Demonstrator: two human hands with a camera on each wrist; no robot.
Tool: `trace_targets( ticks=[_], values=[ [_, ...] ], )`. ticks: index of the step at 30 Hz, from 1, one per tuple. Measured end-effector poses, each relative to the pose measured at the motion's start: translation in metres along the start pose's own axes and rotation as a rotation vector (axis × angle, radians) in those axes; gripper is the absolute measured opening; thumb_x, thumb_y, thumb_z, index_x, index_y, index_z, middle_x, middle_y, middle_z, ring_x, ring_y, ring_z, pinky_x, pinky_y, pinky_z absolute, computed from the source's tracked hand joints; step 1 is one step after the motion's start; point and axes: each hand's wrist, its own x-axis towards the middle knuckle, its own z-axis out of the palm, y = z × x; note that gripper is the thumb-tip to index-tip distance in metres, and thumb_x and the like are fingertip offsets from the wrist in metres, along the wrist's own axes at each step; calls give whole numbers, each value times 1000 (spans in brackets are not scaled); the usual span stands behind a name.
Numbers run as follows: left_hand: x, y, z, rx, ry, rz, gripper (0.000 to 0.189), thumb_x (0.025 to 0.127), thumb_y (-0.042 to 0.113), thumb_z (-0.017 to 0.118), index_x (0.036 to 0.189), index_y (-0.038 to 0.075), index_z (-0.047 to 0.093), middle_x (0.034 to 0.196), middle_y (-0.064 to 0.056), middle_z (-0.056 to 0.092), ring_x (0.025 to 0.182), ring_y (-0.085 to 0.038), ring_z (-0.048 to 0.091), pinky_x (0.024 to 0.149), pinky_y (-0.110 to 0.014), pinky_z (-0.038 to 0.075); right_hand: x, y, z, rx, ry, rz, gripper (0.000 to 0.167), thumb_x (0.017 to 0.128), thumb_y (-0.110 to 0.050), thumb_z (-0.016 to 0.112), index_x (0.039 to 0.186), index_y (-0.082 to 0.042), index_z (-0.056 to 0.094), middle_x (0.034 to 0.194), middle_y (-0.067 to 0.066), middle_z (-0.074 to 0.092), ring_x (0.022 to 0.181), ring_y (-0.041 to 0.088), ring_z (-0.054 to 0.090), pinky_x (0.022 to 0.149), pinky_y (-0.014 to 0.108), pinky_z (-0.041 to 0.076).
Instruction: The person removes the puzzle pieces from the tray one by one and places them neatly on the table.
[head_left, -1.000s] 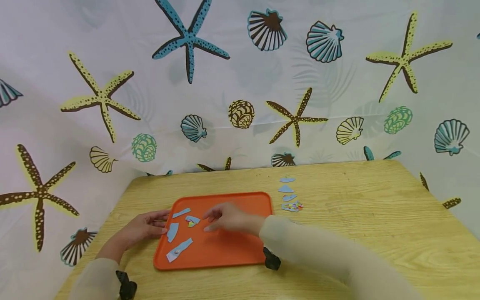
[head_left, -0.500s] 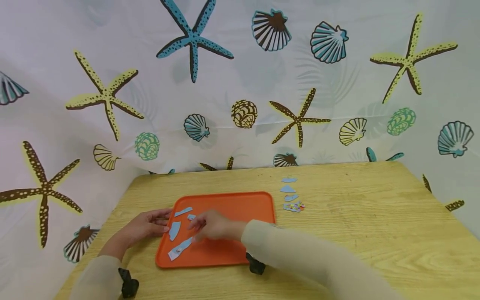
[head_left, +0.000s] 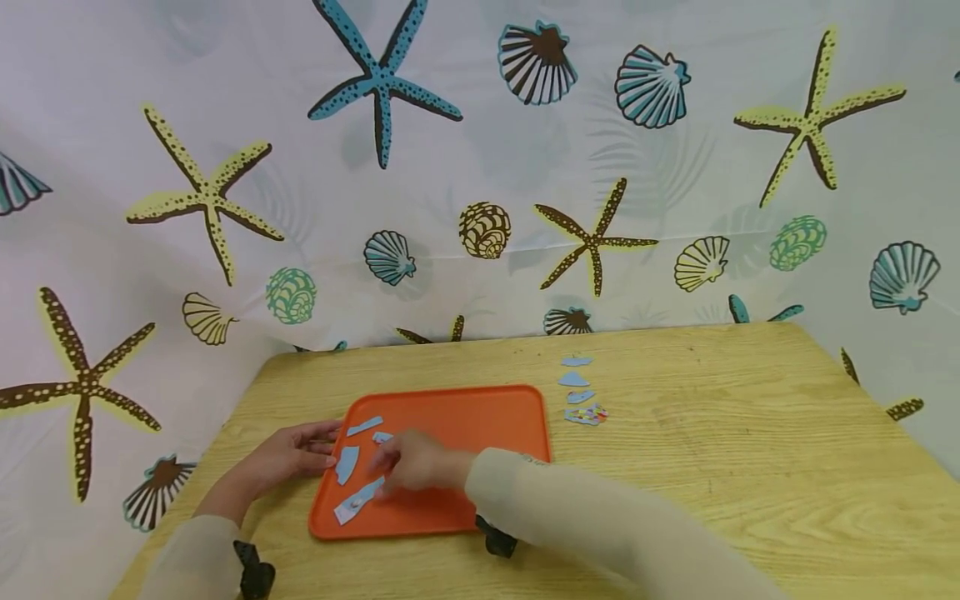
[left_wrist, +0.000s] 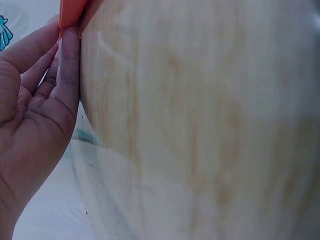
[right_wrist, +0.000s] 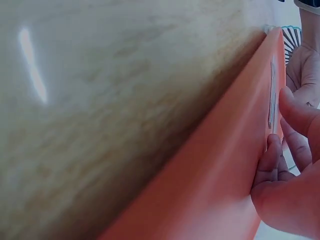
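An orange tray (head_left: 480, 417) lies on the wooden table with pieces of torn pale blue paper along its left side. My left hand (head_left: 288, 454) rests at the tray's left edge; in the left wrist view its fingertips touch the orange rim (left_wrist: 71, 12). My right hand (head_left: 412, 462) is over the tray, fingertips right at the upper end of the longest paper strip (head_left: 354, 504). Its thumb and fingers stand apart in the right wrist view. Beside it lie a small patterned piece (head_left: 382, 437), partly hidden by the hand, a wide piece (head_left: 347, 464) and a narrow strip (head_left: 364, 426).
Right of the tray, several paper scraps lie in a column on the table (head_left: 712, 417), the nearest scrap (head_left: 585, 414) with a colourful print. A white cloth (head_left: 450, 292) printed with starfish and shells hangs behind the table.
My right hand has moved left and slightly nearer across the tray, from right of the patterned piece to the end of the longest strip. The left hand has stayed at the tray's edge.
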Motion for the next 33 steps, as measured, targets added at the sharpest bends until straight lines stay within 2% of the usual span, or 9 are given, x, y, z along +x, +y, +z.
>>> trace_targets(
  ticks=[4,11,22,33],
  values=[
    [-1,0,0,-8,-11,11,73,89,12,71,149,-4,32,139,-23,47,111,-24,56,87,-36,53,-1,-2,2,-32,-2,4,20,77,-7,83,95,-11,75,89,-10,68,75,4,51,70,17,44],
    [-3,2,1,-20,-20,15,73,90,10,70,149,-5,31,140,-24,46,112,-24,56,87,-36,53,4,2,9,-151,-2,-15,21,77,-15,84,96,-17,77,84,-14,65,73,2,51,67,16,44],
    [-3,3,2,-1,-16,22,72,89,10,71,148,-7,32,137,-23,48,111,-24,56,86,-35,53,2,1,11,-228,1,-13,21,78,-19,83,98,-22,80,92,-19,67,80,-5,53,71,14,44],
    [-2,2,2,3,-15,33,73,90,11,70,148,-7,31,137,-24,49,112,-25,56,86,-35,53,-1,-1,11,-250,8,-13,14,79,-20,81,93,-23,80,85,-19,66,75,-5,53,68,14,44]
  ],
)
